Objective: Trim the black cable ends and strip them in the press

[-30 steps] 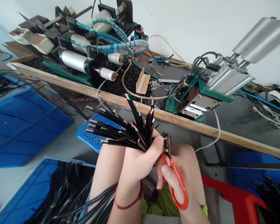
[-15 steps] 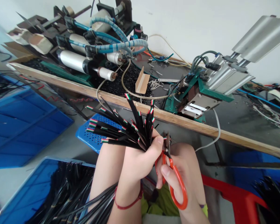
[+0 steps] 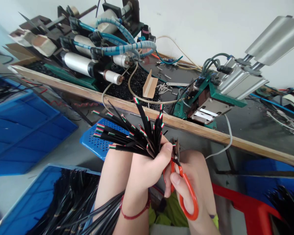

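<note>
A bundle of black cables (image 3: 134, 138) fans out above my left hand (image 3: 154, 166), which is wrapped round it. Red, white and green wire tips show at the cut ends. The other lengths of the cables trail down behind my left wrist, over my leg. In my right hand (image 3: 183, 182) are scissors (image 3: 189, 195) with orange handles, my fingers through the loops. Their blades (image 3: 176, 150) stand slightly apart beside my left thumb. One cable end with coloured wires sits at the blades; whether they touch it I cannot tell.
Pneumatic machines, one with silver cylinders (image 3: 78, 63) and a green-framed one (image 3: 205, 104), stand on the wood-edged bench (image 3: 152, 115). Blue crates (image 3: 26, 130) are at the left, one holding more black cables (image 3: 71, 199). A blue perforated stool (image 3: 95, 137) and a red stool (image 3: 250, 205) flank my legs.
The cable bundle has shifted very slightly to the right in view. Both hands keep the same grip, and the scissors stay beside the left thumb.
</note>
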Motion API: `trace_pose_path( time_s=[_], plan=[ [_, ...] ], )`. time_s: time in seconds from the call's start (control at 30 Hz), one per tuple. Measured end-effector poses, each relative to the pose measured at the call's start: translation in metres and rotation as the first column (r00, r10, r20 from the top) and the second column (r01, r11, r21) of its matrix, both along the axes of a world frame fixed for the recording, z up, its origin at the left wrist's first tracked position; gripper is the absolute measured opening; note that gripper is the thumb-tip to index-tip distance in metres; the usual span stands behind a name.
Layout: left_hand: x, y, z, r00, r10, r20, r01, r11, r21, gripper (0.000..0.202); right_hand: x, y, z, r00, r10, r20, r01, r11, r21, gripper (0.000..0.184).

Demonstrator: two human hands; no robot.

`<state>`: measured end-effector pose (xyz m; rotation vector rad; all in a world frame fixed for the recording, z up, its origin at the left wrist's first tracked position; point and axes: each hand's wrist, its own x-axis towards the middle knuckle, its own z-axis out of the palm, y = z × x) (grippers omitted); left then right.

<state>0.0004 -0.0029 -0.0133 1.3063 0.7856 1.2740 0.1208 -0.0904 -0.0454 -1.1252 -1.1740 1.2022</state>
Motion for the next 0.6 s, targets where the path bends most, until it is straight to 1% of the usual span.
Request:
trace_pose_path(
  time_s=[0.13,0.3,0.47,0.6],
  plan=[
    [0.000,0.000,0.000,1.000,-0.005,0.015,0.005,1.000,0.009,0.025,-0.001,0.002,0.006,1.000,0.005,-0.003,-0.005,1.000,0.010,0.064],
    [0.000,0.000,-0.001,0.999,-0.025,0.049,0.025,1.000,0.011,0.025,-0.001,0.003,0.009,0.999,0.020,-0.027,-0.020,1.000,-0.008,0.057],
    [0.001,0.001,-0.002,0.997,-0.036,0.069,0.035,0.999,0.005,0.025,-0.003,0.006,0.014,0.999,-0.005,-0.032,0.005,1.000,0.005,0.057],
    [0.000,0.001,-0.002,0.998,-0.033,0.062,0.033,0.999,0.011,0.025,-0.004,0.006,0.015,1.000,-0.005,-0.025,0.005,1.000,0.011,0.058]
  ],
)
